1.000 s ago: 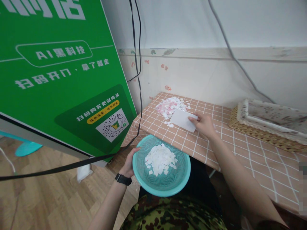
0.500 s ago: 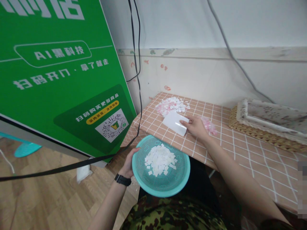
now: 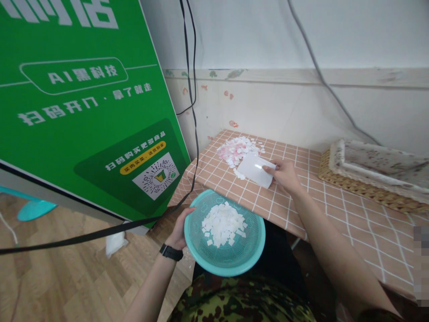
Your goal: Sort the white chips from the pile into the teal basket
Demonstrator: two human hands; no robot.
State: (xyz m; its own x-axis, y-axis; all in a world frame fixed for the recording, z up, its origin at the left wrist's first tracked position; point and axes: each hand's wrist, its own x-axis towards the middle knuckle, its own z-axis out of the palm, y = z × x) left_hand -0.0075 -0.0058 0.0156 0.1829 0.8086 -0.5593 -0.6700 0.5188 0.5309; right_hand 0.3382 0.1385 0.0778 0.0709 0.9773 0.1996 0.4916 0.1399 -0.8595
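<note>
My left hand (image 3: pixel 181 229) grips the left rim of a teal plastic colander (image 3: pixel 224 270), held at the table's front edge. Inside the colander lies a heap of small white square pieces (image 3: pixel 224 223). In my right hand (image 3: pixel 283 173) is a thin, glossy white sheet (image 3: pixel 255 170), pinched by its right edge and held low over the table. Just beyond the sheet's far left edge spreads a pile of white and pink pieces (image 3: pixel 234 150). The sheet hides part of the tabletop and perhaps some pieces.
A brown checked cloth covers the table (image 3: pixel 321 197). A wicker basket (image 3: pixel 365 188) with a fabric lining stands at the right by the wall. A green cabinet (image 3: pixel 83 107) rises on the left, with a black strap (image 3: pixel 100 232) hanging across it.
My right hand and the white sheet have moved a little to the right. The small pink patch beside that hand no longer shows. My left hand and the colander stay put.
</note>
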